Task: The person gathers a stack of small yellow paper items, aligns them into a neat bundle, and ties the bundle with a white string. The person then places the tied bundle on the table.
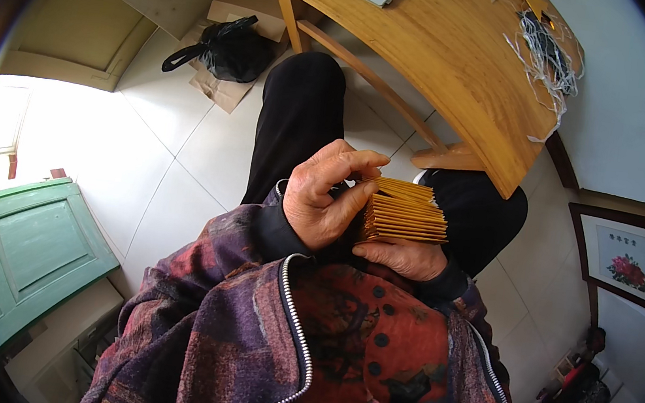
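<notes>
While right hand (407, 259) is clasping gold stack (408, 221), left hand (326, 192) is curling at its end, pinch unclear; keep layers square.

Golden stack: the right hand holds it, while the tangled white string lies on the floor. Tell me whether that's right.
Not quite: the head view shows the tangled white string lying on the wooden table, not on the floor. The right hand does hold the golden stack.
</notes>
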`<state>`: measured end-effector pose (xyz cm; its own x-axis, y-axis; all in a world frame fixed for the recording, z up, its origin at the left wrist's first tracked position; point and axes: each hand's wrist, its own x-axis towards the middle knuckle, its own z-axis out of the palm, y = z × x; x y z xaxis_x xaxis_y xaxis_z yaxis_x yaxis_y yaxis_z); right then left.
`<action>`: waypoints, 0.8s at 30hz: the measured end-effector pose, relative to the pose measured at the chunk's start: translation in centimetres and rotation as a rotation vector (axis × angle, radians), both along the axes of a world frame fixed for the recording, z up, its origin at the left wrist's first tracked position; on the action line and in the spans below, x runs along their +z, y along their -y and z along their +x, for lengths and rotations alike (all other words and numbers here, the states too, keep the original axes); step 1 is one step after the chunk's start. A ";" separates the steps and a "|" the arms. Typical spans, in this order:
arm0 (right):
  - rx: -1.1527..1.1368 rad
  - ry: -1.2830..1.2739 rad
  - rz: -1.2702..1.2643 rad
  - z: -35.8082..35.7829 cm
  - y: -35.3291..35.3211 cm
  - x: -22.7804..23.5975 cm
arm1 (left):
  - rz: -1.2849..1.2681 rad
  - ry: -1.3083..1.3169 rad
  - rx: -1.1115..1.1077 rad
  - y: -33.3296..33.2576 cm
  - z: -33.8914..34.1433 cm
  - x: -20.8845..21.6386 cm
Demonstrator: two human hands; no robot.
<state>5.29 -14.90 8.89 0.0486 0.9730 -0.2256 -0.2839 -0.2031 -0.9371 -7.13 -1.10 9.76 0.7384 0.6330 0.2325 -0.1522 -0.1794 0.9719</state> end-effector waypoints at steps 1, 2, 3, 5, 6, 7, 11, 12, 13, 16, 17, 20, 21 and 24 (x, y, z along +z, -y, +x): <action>-0.002 0.009 0.004 0.0 0.0 -0.1 | 0.041 0.014 -0.001 0.0 0.0 0.0; -0.002 0.047 -0.003 0.0 0.0 -0.1 | 0.083 0.025 -0.009 -0.2 0.0 0.0; -0.002 0.084 -0.010 0.0 0.1 -0.1 | 0.125 0.036 -0.017 -0.5 0.0 -0.1; -0.006 0.035 -0.035 0.0 0.1 -0.2 | 0.164 0.017 -0.078 -1.0 -0.1 -0.1; -0.009 0.016 -0.046 0.0 0.1 -0.2 | 0.185 0.008 -0.109 -1.3 -0.1 -0.2; -0.013 0.000 -0.055 0.1 0.1 -0.2 | 0.136 0.000 -0.162 -1.6 -0.1 -0.2; -0.004 -0.016 -0.058 0.1 0.1 -0.3 | 0.000 -0.004 -0.326 -2.7 0.2 0.1; 0.006 -0.013 -0.052 0.1 0.1 -0.4 | -0.022 0.006 -0.352 -2.9 0.4 0.2; 0.015 -0.027 -0.076 0.2 0.2 -0.5 | 0.048 0.021 -0.337 -3.1 0.6 0.2; 0.033 -0.040 -0.109 0.2 0.2 -0.6 | 0.024 -0.083 -0.337 -3.1 0.3 0.5; 0.030 -0.024 -0.097 0.2 0.2 -0.7 | 0.024 -0.102 -0.353 -3.1 0.1 0.5; -0.004 0.006 -0.054 0.2 0.2 -0.8 | -0.106 -0.075 -0.354 -2.3 -0.2 0.0; -0.020 0.012 -0.037 0.2 0.1 -0.7 | -0.235 -0.010 -0.324 -1.4 -0.1 -0.3; -0.015 -0.015 -0.040 0.4 -0.1 -0.3 | -0.378 0.098 -0.355 -0.3 0.3 -1.1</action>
